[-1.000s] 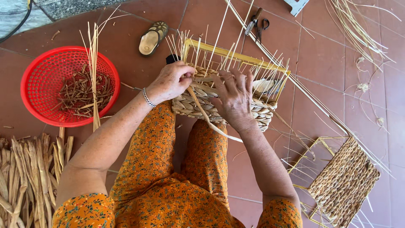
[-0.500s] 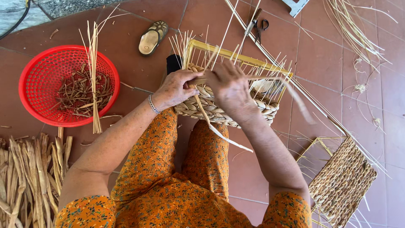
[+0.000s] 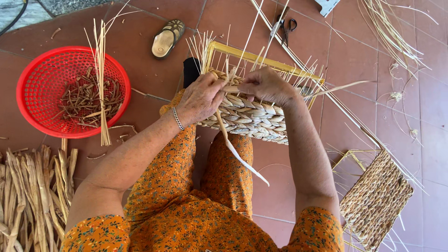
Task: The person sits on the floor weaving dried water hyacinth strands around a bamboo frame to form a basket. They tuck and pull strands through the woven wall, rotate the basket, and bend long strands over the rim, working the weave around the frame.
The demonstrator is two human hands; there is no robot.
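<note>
A half-woven basket [image 3: 254,119] of pale braided fibre on a yellow wire frame [image 3: 261,58] rests against my knees. Thin upright stakes stick out of its rim. My left hand [image 3: 200,98] grips the weave at the basket's left top edge, with a pale fibre strand [image 3: 238,154] trailing down from it over my lap. My right hand [image 3: 266,86] pinches the same strand at the rim, close beside the left hand. A silver bracelet circles my left wrist.
A red plastic basket [image 3: 35,81] with dry fibre scraps and a bundle of thin stakes [image 3: 100,79] sits at left. Dried fibre stalks [image 3: 32,196] lie lower left. A woven panel [image 3: 375,200] lies lower right. A sandal [image 3: 167,38] and scissors [image 3: 284,25] lie beyond.
Both hands have drawn together at the basket's top rim. The right hand moved left from the basket's middle, and the loose strand now hangs lower over my lap.
</note>
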